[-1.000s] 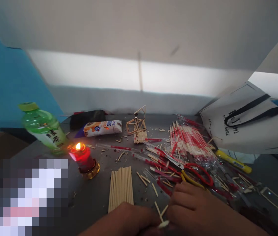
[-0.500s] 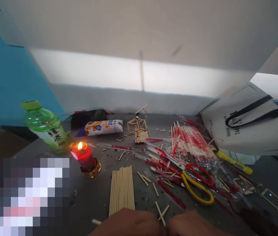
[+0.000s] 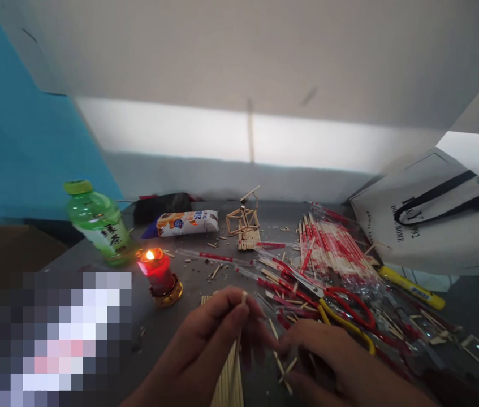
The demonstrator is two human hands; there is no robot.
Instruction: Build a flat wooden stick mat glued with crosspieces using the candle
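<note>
My left hand (image 3: pixel 222 333) pinches a thin pale wooden stick (image 3: pixel 244 298), its tip standing up past thumb and forefinger. Beneath this hand lies a flat row of similar sticks (image 3: pixel 227 384), partly hidden. My right hand (image 3: pixel 328 353) is close by on the right, its fingers curled in toward the left fingertips; whatever they grip is hidden. Crossed short sticks (image 3: pixel 287 370) lie on the table between the hands. Further back stands a small frame of joined sticks (image 3: pixel 242 220) on a block of sticks (image 3: pixel 248 240).
A lit red candle (image 3: pixel 156 271) burns left of my hands, before a green bottle (image 3: pixel 99 226). Scissors (image 3: pixel 345 311), red-and-clear wrappers (image 3: pixel 222 257) and wrapped sticks (image 3: pixel 335 243) crowd the right. Behind are a snack packet (image 3: pixel 188 223), yellow cutter (image 3: pixel 413 287) and white bag (image 3: pixel 375 226).
Both hands have risen from the bottom edge into fuller view. A stick now shows in my left hand, which covers part of the row. The whole view has shifted slightly.
</note>
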